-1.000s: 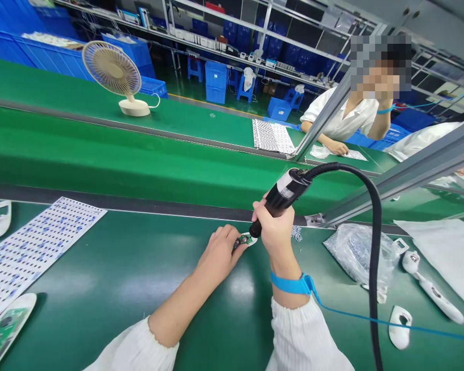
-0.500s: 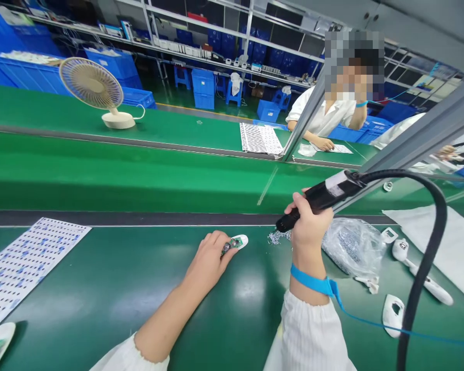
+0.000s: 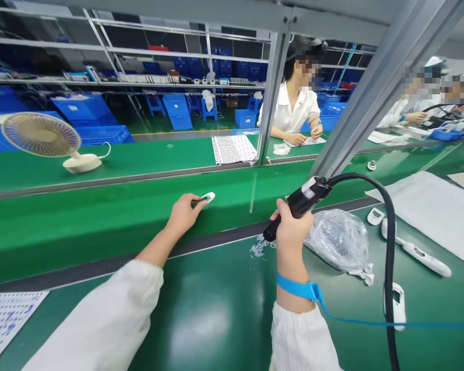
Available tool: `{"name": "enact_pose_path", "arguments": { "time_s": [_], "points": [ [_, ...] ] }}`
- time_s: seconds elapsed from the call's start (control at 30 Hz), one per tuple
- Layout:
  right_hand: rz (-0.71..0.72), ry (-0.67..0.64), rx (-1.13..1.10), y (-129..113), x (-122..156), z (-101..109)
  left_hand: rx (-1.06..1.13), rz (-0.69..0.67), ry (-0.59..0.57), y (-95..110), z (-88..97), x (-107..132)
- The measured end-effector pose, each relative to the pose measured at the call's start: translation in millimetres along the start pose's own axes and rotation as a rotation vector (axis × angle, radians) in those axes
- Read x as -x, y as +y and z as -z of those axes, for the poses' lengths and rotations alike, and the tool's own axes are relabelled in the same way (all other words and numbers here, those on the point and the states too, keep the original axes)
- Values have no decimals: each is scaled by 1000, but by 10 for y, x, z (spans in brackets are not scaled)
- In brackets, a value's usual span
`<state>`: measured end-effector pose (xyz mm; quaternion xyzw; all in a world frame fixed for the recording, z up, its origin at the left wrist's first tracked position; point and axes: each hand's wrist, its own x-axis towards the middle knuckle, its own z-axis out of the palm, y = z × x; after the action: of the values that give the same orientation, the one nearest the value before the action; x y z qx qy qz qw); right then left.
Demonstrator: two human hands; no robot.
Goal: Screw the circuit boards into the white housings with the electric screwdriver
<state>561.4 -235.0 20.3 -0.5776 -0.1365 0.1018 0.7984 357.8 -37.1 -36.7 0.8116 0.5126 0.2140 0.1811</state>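
A clear plastic bag [image 3: 336,239], apparently of small screws, lies on the green workbench [image 3: 216,319], a desk fan [image 3: 42,136] beyond.

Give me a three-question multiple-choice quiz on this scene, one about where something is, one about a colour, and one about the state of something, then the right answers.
1. Where does the clear plastic bag lie relative to the right hand?
A. To its right
B. To its left
C. Far off in the background

2. What colour is the strap on the right wrist?
A. Red
B. Blue
C. Yellow

3. What state is the corded electric screwdriver in?
A. Lying on the belt
B. Gripped in the right hand
C. Hanging loose by its cable

Answers:
1. A, the bag sits just right of the hand.
2. B, the strap shows bright blue around the wrist.
3. B, the fingers wrap its black body while the cable arches away.
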Motion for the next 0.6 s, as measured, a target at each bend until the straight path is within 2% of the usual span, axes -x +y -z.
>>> {"name": "enact_pose_path", "arguments": {
  "time_s": [0.1, 0.17, 0.23, 0.43, 0.5, 0.6],
  "points": [
    [-3, 35, -26, 34, 1, -15, -43, 93, 47, -74, -39, -532],
    [-12, 37, -33, 51, -3, -17, -68, 122, 66, -131, -99, -733],
    [-22, 34, -32, 57, -6, -13, -84, 125, 71, -177, -180, -835],
    [-67, 50, -45, 56, -6, -11, -86, 90, 77, -158, -369, -882],
    [-65, 46, -50, 63, -7, -17, -64, 74, 87, -122, -344, -854],
    [-58, 36, -66, 76, -10, -22, -25, 60, 124, -102, -199, -702]
  ]
}}
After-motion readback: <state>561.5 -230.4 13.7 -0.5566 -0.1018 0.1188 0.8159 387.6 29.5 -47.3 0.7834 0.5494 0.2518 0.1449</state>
